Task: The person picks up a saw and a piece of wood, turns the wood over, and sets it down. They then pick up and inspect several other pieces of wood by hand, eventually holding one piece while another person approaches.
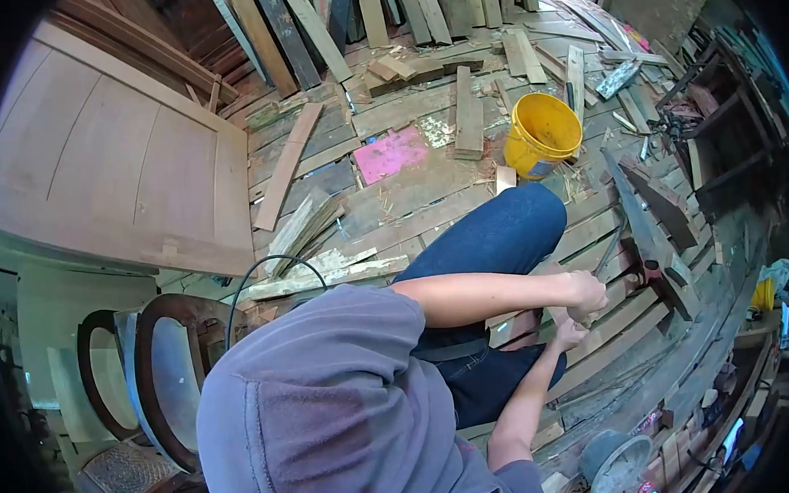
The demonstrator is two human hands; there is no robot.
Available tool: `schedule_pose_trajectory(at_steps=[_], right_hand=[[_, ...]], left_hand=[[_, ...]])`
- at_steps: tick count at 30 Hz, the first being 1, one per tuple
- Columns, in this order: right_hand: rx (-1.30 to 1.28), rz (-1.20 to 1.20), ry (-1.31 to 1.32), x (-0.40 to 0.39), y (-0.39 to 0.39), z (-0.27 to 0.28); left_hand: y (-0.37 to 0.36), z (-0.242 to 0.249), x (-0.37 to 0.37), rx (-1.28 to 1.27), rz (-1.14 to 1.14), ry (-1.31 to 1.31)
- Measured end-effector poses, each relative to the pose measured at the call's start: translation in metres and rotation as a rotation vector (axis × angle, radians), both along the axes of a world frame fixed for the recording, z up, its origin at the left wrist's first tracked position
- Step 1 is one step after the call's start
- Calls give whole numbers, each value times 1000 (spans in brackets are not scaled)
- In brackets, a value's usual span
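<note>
A large pale wooden panel (114,163) is leaning across the scene well beyond the yellow bucket (543,134), far off to the bucket's side over the plank floor (409,192). Closer than the bucket, the person's purple shirt (323,411) is filling the lower middle, and a blue-jeaned knee (501,232) is rising just below the bucket. Dark curved chair frames (160,366) are standing near the shirt, well apart from the bucket. A pink board (391,152) is lying on the planks just beside the bucket, toward the panel, and a short plank (469,113) is resting between the two.

Below the bucket, past the knee, a long dark metal bar (648,233) is lying slanted over the planks. A thin grey tool (611,251) is sticking up out of the right hand (586,292) toward that bar, its tip nearly meeting it. The right hand's fingers are curling tightly round the tool's lower end, so the tool is emerging from the top of the fist. The left hand (567,334) is sitting directly under the right one, touching it; its fingers are bent narrow, but whether they are gripping anything cannot be told. A grey round lamp-like object (615,462) is lying far below the bucket.
</note>
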State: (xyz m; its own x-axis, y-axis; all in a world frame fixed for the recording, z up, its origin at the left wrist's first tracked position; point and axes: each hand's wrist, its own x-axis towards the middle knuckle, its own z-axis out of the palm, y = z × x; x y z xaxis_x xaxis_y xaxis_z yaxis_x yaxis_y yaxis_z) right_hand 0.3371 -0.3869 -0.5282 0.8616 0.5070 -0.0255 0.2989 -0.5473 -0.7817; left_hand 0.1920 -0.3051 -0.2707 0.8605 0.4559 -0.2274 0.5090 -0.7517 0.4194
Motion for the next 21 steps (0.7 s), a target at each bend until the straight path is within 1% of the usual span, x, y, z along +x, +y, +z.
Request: schedule_pose_trajectory(at_steps=[3,6,9,12,15,18,21], right_hand=[[-83,-33,-25,-3,0,12],[-91,-19,21,-3,-1,17],[-47,-56,-12,-11,-1,21],[-171,-47,21,0,3,14],[-155,-66,13,4,4,8],[-93,-103,17,-9,3,29],[-264,-79,40,10,5,6]], left_hand=[[0,0,-3,3,10,21],[-1,3,-5,-7,1,26],[-2,2,-2,9,-6,20],[-1,7,-5,-8,-12,2],[1,7,-7,11,-14,-27],[3,5,-9,-8,-6,-18],[6,-2,-2,10,-51,-1]])
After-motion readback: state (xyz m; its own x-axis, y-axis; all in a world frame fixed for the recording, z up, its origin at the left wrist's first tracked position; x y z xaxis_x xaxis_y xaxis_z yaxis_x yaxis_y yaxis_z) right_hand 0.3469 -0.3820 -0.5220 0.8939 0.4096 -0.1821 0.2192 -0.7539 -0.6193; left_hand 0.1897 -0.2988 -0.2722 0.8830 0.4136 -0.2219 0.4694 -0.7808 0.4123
